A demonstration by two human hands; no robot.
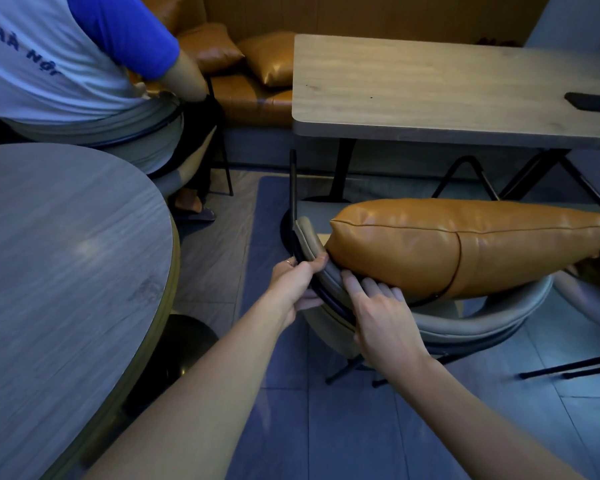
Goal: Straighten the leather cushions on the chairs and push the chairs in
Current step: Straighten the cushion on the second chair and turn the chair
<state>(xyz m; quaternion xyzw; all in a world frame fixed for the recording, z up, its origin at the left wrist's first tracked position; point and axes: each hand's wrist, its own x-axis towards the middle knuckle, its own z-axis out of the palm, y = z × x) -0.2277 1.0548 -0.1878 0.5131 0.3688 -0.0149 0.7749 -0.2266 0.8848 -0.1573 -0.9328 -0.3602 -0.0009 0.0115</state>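
Left hand (pixel 298 284) grips the chair (pixel 471 323) back's curved edge; right hand (pixel 383 315) rests flat, fingers touching the cushion (pixel 465 244); open floor (pixel 219 268) lies leftward.

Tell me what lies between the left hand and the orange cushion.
Head view: only the chair's grey padded backrest, which the left hand grips; the cushion sits just behind it.

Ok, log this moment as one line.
left hand grips chair back | right hand flat on chair back, fingers touching cushion | cushion rests against chair back

Cushion (pixel 465 247) end beyond right edge
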